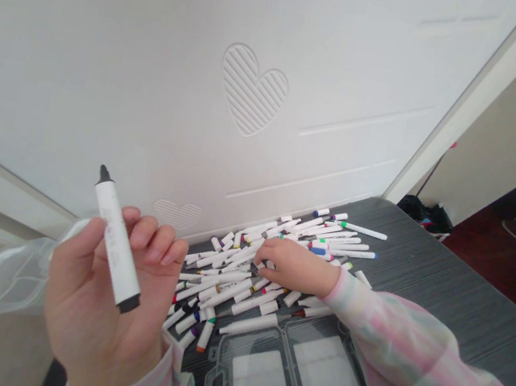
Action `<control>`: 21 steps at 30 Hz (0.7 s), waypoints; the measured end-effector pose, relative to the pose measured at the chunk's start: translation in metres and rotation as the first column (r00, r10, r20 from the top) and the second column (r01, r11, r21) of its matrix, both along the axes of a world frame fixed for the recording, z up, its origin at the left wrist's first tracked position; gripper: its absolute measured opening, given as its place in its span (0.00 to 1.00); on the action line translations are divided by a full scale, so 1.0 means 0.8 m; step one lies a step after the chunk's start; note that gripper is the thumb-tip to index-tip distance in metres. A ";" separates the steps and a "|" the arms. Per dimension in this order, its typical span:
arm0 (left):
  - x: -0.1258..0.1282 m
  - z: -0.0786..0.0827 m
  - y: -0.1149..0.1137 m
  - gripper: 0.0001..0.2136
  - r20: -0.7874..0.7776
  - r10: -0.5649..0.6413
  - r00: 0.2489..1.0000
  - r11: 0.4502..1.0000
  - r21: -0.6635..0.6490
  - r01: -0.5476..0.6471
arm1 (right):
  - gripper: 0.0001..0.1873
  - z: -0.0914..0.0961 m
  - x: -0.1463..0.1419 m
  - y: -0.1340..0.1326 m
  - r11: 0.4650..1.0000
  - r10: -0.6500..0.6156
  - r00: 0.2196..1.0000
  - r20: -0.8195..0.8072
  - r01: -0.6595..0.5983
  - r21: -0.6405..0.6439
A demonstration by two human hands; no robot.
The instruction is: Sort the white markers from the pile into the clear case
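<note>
My left hand (pixel 114 301) is raised at the left, closed on a white marker (pixel 117 241) between thumb and fingers. The marker is uncapped and tilted, with its dark nib pointing up and a black end at the bottom. My right hand (pixel 297 266) reaches into a heap of white markers and loose caps (pixel 223 277) on the dark table. Its fingers are curled, with the tips down among the markers; what they hold, if anything, is hidden. A marker without its cap (pixel 249 324) lies at the near edge of the heap.
A clear plastic case (pixel 284 341) with white panels lies close in front. To the left, a translucent plastic container (pixel 8 279) is partly behind my left hand. A white panel with carved hearts (pixel 255 96) rises behind the dark table (pixel 447 306).
</note>
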State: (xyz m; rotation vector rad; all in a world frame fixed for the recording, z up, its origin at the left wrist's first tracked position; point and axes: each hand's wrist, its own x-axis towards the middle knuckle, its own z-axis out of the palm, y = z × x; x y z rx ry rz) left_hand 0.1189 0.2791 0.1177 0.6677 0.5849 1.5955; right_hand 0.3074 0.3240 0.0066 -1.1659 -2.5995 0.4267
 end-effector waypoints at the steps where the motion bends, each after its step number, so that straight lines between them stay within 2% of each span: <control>1: 0.000 0.000 0.000 0.06 -0.002 -0.002 1.000 1.000 0.000 0.002 | 0.09 0.000 -0.002 -0.001 1.000 0.021 1.000 -0.003 -0.021 -0.006; 11: 0.001 -0.001 0.000 0.07 0.013 -0.006 1.000 1.000 0.003 0.006 | 0.09 -0.007 -0.008 -0.005 1.000 0.026 0.998 0.063 -0.027 0.013; 21: 0.001 -0.001 0.000 0.07 0.013 -0.012 1.000 1.000 0.008 0.012 | 0.11 0.017 0.013 0.002 0.996 -0.085 0.996 0.028 0.085 -0.006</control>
